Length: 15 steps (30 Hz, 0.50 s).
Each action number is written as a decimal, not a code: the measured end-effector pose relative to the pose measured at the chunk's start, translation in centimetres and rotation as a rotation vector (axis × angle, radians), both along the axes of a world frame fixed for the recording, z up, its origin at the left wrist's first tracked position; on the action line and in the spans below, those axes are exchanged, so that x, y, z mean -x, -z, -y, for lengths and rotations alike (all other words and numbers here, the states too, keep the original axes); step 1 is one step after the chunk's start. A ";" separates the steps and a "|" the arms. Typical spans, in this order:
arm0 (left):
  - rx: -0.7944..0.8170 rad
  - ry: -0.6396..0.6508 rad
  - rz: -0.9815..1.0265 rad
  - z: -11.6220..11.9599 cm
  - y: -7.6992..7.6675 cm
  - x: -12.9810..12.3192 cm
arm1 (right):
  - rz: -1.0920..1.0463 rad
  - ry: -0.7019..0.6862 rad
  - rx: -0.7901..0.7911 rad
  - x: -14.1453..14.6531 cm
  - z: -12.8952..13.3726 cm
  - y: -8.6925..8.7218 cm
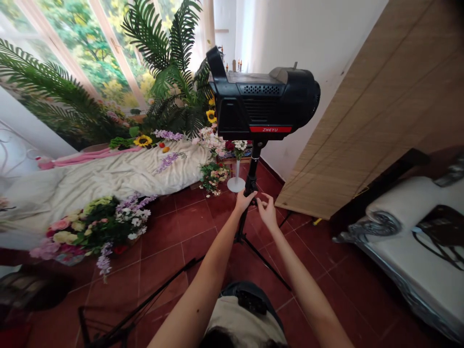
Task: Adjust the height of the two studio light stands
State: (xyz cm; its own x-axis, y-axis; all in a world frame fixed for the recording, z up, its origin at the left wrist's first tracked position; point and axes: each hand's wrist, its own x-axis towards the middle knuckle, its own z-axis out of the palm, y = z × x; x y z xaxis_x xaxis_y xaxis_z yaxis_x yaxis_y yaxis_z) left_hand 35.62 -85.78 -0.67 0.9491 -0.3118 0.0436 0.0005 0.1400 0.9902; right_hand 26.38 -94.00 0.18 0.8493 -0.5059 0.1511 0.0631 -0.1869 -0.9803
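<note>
Bare forearms (212, 268) extend from a beige shirt (234, 319) at the lower edge, converging on a black light stand (251, 181) at the centre. The left hand (245, 200) is wrapped around its column, thumb lying across the front, presumably to steady the top-heavy load. Beside it, the right hand (267, 210) is turned inward with fingers bent and thumb drawn towards them, a pose suited to a small fitting on the column; whether it pinches anything, I cannot tell. Both elbows look only slightly bent, which leaves the body behind the stand. Above the hands, the ZHEYU studio light (266, 108) sits mounted on the stand, apparently aimed away from the flower-dressed bed (123, 169). Splayed legs (270, 266) brace the stand on the red tiled floor (199, 217).
</note>
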 end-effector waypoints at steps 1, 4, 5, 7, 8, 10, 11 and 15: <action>-0.004 0.003 -0.002 0.0 0.1 0.0 | -0.008 -0.001 -0.109 -0.3 -0.2 0.0; -0.016 -0.006 0.018 0.1 0.5 -0.3 | -0.087 -0.010 -0.454 -1.1 -0.3 -0.1; -0.019 -0.013 0.030 0.1 0.6 -0.4 | -0.133 -0.019 -0.566 -1.3 -0.2 -0.2; -0.028 -0.025 0.051 0.1 0.9 -0.6 | -0.234 -0.052 -0.775 -1.7 0.2 -0.5; -0.034 -0.031 0.058 0.1 1.0 -0.7 | -0.278 -0.070 -0.874 -1.9 0.4 -0.6; -0.047 -0.043 0.066 0.1 1.1 -0.8 | -0.319 -0.102 -1.055 -2.1 0.9 -0.6; -0.052 -0.049 0.067 0.1 1.0 -0.8 | -0.317 -0.120 -1.126 -2.2 1.1 -0.6; -0.047 -0.063 0.050 0.1 0.5 -0.4 | -0.252 -0.184 -1.221 -2.5 1.3 0.0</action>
